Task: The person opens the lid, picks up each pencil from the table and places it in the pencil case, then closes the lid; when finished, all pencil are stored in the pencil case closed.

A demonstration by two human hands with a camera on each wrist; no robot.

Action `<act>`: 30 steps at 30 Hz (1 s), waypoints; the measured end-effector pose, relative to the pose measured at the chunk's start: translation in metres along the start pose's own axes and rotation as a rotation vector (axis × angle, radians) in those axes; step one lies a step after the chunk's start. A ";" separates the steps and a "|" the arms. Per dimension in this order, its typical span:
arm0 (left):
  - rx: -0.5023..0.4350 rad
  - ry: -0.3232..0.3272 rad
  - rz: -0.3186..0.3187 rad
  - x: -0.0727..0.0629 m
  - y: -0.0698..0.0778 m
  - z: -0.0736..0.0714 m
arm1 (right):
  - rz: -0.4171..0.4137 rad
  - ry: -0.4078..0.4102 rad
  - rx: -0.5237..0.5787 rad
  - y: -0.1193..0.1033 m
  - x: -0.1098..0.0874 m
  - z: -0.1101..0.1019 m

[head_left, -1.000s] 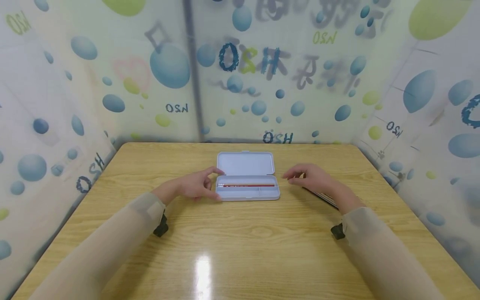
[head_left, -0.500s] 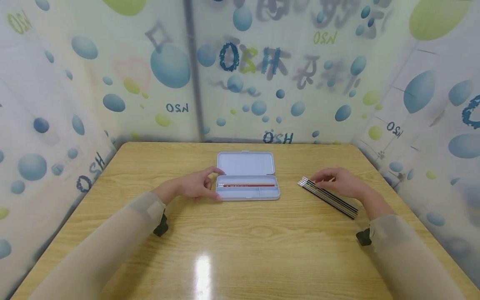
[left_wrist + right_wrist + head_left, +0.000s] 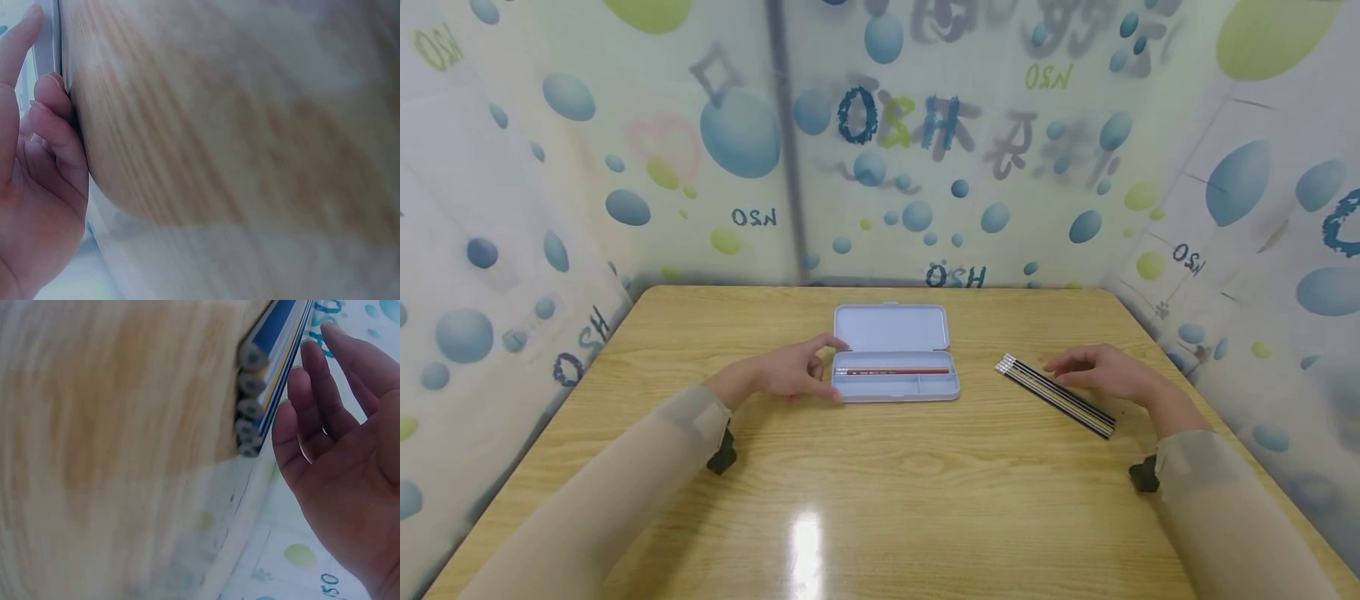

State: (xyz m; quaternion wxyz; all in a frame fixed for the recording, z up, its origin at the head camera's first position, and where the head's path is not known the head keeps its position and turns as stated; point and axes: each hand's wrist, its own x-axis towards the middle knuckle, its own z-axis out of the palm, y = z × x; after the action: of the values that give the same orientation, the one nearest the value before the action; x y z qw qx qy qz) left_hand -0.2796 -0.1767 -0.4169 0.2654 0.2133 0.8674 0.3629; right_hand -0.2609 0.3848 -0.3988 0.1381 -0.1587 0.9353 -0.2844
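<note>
A pale pencil case (image 3: 868, 389) lies open on the table, its lid (image 3: 891, 327) tipped back. Inside, a red pencil (image 3: 895, 372) lies lengthwise in the long compartment. My left hand (image 3: 790, 370) holds the case at its left end, thumb at the front corner and index finger at the back one. To the right, several dark striped pencils (image 3: 1056, 397) lie side by side at a slant, silver ends toward the case. My right hand (image 3: 1105, 372) hovers beside them with loosely bent fingers, holding nothing. In the right wrist view, the pencils' unsharpened ends (image 3: 251, 407) sit near the fingertips.
The wooden table (image 3: 880, 500) reaches back to a patterned curtain (image 3: 880, 208), with similar curtains at both sides. A bright reflection shows on the tabletop near the front.
My right hand has moved right, away from the case and past the dark pencils, uncovering them. My left hand, the case and the red pencil stay in place.
</note>
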 end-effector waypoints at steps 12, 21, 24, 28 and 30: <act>0.002 -0.006 0.007 0.001 0.002 0.001 | 0.053 -0.066 0.041 0.014 -0.003 -0.003; 0.015 -0.004 0.001 0.000 0.001 0.000 | 0.073 -0.081 0.061 0.012 -0.001 -0.003; 0.031 -0.004 0.002 0.000 0.001 0.000 | 0.061 -0.084 0.060 0.012 -0.001 -0.003; 0.034 -0.006 0.009 -0.001 0.001 0.000 | 0.053 -0.083 0.068 0.012 0.000 -0.002; 0.034 -0.003 0.008 -0.001 0.001 0.000 | 0.048 -0.081 0.066 0.012 0.001 -0.001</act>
State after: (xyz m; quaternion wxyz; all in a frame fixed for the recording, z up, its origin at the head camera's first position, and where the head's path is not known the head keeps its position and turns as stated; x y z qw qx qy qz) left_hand -0.2785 -0.1770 -0.4156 0.2619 0.2217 0.8722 0.3487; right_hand -0.2649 0.3949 -0.4049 0.1877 -0.1430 0.9226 -0.3051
